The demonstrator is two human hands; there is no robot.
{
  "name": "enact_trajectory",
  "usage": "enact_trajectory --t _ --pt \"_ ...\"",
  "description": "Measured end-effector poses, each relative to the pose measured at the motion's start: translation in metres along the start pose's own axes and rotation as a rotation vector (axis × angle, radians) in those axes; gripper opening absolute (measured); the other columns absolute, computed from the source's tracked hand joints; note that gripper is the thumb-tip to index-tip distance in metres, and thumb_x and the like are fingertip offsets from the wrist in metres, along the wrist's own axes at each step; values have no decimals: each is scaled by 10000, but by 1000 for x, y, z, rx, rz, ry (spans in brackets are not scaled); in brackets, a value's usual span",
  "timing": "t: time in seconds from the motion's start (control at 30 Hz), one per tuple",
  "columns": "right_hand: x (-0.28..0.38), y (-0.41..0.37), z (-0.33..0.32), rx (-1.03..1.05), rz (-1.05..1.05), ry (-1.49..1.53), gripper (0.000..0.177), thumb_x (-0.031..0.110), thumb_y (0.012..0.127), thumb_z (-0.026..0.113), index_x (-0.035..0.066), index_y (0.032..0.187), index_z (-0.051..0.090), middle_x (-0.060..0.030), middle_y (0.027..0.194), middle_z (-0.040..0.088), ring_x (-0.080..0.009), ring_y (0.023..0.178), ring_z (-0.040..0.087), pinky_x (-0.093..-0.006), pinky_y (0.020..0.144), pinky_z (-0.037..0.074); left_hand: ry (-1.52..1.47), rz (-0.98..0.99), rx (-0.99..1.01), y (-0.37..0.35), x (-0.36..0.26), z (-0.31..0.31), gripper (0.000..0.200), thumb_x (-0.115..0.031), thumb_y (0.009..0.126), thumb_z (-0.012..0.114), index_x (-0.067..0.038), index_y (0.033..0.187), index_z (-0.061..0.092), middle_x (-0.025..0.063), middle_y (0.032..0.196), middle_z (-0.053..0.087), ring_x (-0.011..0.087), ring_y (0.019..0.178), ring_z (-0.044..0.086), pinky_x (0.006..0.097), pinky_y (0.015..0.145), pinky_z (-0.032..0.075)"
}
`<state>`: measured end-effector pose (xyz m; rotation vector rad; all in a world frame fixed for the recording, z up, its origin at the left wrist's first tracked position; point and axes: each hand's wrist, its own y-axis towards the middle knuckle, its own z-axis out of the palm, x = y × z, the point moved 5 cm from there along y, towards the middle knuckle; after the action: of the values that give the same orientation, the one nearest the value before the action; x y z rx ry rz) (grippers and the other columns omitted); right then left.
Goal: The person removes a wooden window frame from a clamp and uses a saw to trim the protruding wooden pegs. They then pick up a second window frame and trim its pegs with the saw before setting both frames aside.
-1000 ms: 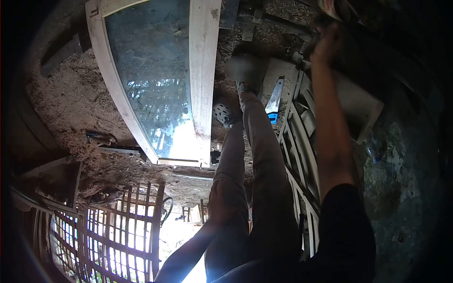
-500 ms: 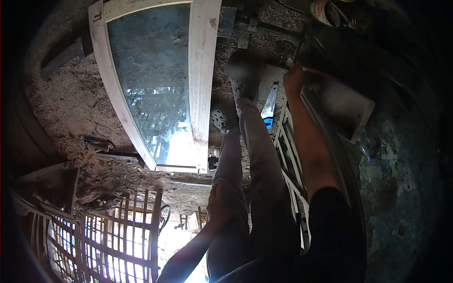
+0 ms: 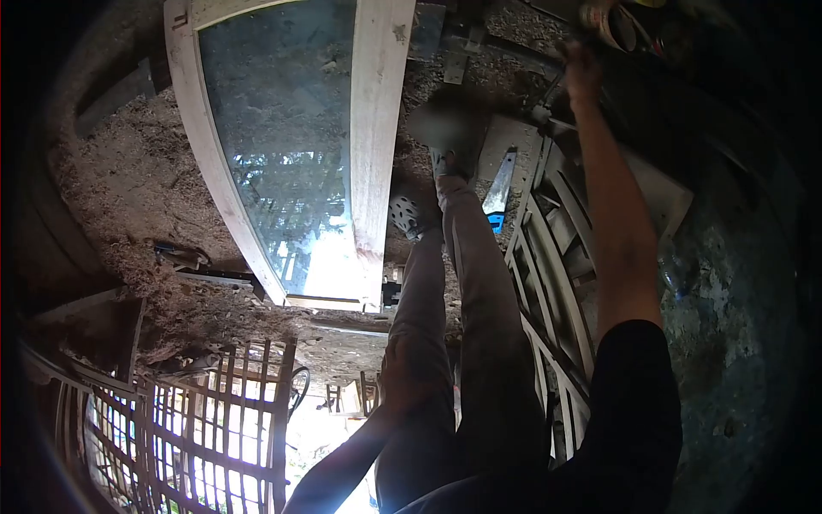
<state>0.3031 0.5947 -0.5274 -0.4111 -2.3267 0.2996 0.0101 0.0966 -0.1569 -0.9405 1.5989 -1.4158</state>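
My right arm stretches forward, and my right hand (image 3: pixel 583 75) is at the upper right, beside a dark, thin bar-like piece (image 3: pixel 550 92). Its fingers are in shadow, so I cannot make out whether they grip anything. My left hand (image 3: pixel 404 364) rests on my left leg (image 3: pixel 421 295), fingers lying along it in dim light. A handsaw (image 3: pixel 499 193) with a blue handle lies right of my feet, its blade partly on a pale board (image 3: pixel 507 147). To the left is a wooden-framed glass panel (image 3: pixel 370 163) with reflections in the glass.
Slatted wooden frames (image 3: pixel 548 257) lean along the right, by a worn wall (image 3: pixel 719 343). Shavings (image 3: pixel 128 188) cover the floor. A hand tool (image 3: pixel 178 254) lies at left. A lattice (image 3: pixel 214 428) stands lower left. A round container (image 3: pixel 612 26) sits upper right.
My right hand has moved forward and right, away from the board's edge, uncovering more of the slatted frames. The view has shifted slightly. My left hand stays on my leg.
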Motion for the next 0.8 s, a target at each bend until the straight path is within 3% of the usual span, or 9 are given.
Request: enact_trajectory --t 0.07,0.2,0.27,0.33,0.43,0.6,0.67,0.73,0.8 --pt "12 18 -4 -1 -96 83 404 442 1010 570 95 1114 750 -119 993 749 -249 998 692 -379 882 498 75 38 -59 -2 -6 -6 1139 -328 567 923 -138 1505 306 241 1474 388 465 1328 456 547 1053 467" --pt "8 17 0 21 -37 373 448 444 1035 529 51 990 739 -84 976 753 -223 918 716 -367 839 503 -86 -45 -2 8 36 24 1133 -335 573 922 -139 1507 311 244 1495 374 470 1342 444 545 1064 459" --pt "24 -1 -4 13 22 330 318 278 1052 552 21 1006 734 -64 976 761 -133 930 674 -309 891 492 -99 51 -54 7 62 38 1116 -344 586 917 -142 1504 317 244 1513 360 467 1351 440 544 1070 454" --pt "25 -23 -13 -188 -111 152 393 376 1031 579 10 996 716 -105 933 753 -218 868 715 -353 826 519 -54 31 -62 -4 62 32 1102 -344 593 913 -147 1501 320 242 1522 352 462 1355 439 544 1071 453" --pt "60 -102 -10 -370 -243 130 467 424 1021 572 -26 1036 695 -164 997 744 -310 937 706 -428 927 506 52 -58 -48 1 -17 -7 1077 -332 604 904 -157 1497 326 235 1531 342 451 1359 442 545 1069 456" --pt "40 -185 20 -221 -490 -327 402 348 980 621 -22 1131 672 -238 1207 675 -400 1176 628 -478 1031 461 -34 -74 -18 -1 -8 0 1064 -316 605 897 -163 1492 330 239 1540 327 466 1354 441 555 1063 456" --pt "5 -184 31 119 -376 -421 402 296 945 652 -10 1205 634 -252 1194 668 -414 1177 616 -474 1005 482 109 -26 -60 -2 -24 -8 1073 -317 595 898 -163 1492 331 249 1537 329 487 1344 439 560 1064 451" --pt "-9 -168 25 76 -210 -306 391 265 943 635 1 1229 604 -246 1142 667 -425 1088 638 -463 920 514 0 -42 -39 5 35 32 1073 -312 592 898 -161 1490 332 254 1532 333 490 1342 440 559 1067 449" --pt "27 -147 -12 -424 60 -88 286 236 940 629 20 1126 653 -237 1078 686 -416 1025 663 -433 852 533 -105 -69 -8 6 47 41 1073 -308 589 899 -159 1488 334 259 1527 338 493 1339 440 558 1070 446"
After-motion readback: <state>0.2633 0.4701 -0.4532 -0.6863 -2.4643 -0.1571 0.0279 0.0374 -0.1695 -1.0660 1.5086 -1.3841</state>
